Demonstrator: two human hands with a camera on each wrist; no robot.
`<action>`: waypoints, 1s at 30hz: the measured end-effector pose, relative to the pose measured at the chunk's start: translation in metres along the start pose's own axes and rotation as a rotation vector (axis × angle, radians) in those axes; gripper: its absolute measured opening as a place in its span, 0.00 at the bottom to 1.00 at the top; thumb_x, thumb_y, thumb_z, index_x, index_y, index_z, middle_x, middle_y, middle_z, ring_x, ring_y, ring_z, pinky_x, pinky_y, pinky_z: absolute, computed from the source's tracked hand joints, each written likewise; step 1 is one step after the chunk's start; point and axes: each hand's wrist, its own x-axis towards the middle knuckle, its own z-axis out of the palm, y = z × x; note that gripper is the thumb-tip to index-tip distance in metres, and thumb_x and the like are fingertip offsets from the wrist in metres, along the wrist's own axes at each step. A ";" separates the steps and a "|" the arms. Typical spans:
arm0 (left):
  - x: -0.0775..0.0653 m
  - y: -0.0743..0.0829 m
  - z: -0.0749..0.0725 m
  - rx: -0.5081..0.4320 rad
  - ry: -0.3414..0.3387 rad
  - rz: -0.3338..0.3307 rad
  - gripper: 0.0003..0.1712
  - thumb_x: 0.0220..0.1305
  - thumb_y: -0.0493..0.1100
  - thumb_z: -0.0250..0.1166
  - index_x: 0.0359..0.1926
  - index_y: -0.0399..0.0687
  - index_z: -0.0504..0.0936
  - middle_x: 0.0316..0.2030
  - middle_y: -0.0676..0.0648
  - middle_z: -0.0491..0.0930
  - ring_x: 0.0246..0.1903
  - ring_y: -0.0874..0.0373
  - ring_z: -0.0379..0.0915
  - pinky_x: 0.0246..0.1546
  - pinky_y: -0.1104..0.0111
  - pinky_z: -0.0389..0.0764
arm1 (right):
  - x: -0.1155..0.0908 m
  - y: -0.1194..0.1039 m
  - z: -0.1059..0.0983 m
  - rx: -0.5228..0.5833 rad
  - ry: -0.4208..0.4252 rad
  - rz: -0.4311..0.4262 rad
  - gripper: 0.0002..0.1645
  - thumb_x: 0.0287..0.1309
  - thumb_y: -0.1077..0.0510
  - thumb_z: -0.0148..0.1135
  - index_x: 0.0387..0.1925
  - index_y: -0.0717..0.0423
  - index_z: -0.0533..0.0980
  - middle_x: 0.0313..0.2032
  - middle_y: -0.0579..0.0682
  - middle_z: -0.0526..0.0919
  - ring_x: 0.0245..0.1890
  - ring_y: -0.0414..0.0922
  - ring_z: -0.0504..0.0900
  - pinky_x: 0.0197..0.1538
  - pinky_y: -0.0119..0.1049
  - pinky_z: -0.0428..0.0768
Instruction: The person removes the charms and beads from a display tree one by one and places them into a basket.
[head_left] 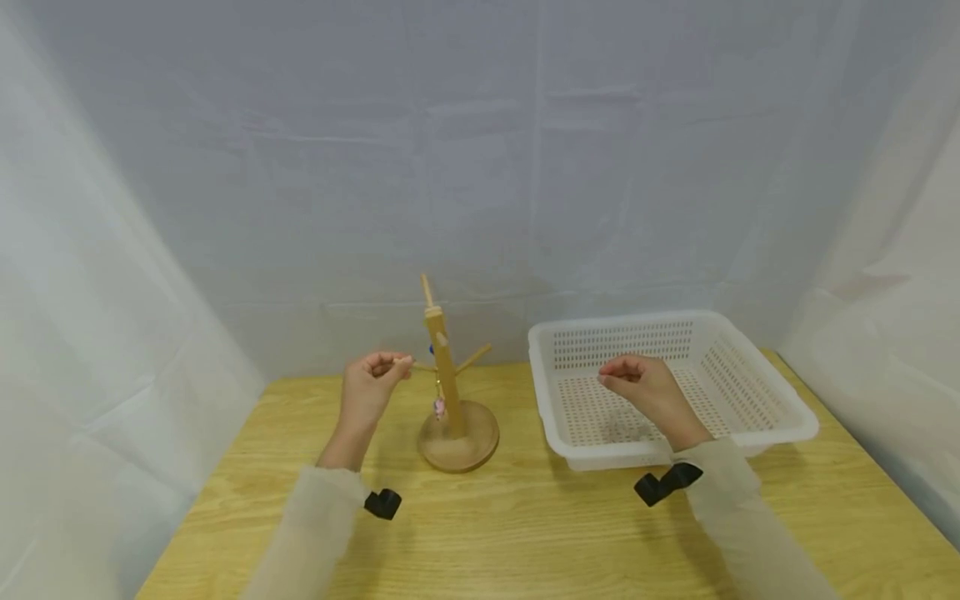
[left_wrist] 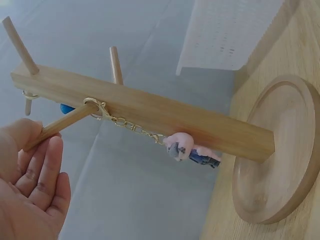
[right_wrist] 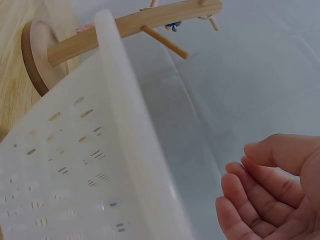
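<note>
A wooden peg stand with a round base is left of centre on the table. My left hand pinches the outer end of one side peg between thumb and fingers. Hooked over that peg, near the post, is a gold clasp; its chain carries a keychain figure in pink and dark blue. Part of a blue charm shows behind the post, mostly hidden. Over the white basket hovers my right hand, its fingers loosely bent and holding nothing.
The basket has slotted walls and stands on the right of the wooden table, beside the stand. A gold ring hangs on an upper peg. Pale sheeting surrounds the table at the back and sides.
</note>
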 end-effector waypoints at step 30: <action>-0.044 0.006 0.042 0.338 0.264 0.567 0.06 0.54 0.39 0.71 0.26 0.40 0.84 0.21 0.46 0.83 0.20 0.56 0.80 0.15 0.75 0.73 | 0.002 -0.005 0.029 0.120 0.021 -0.003 0.14 0.59 0.59 0.63 0.42 0.66 0.78 0.40 0.60 0.83 0.38 0.44 0.81 0.43 0.32 0.77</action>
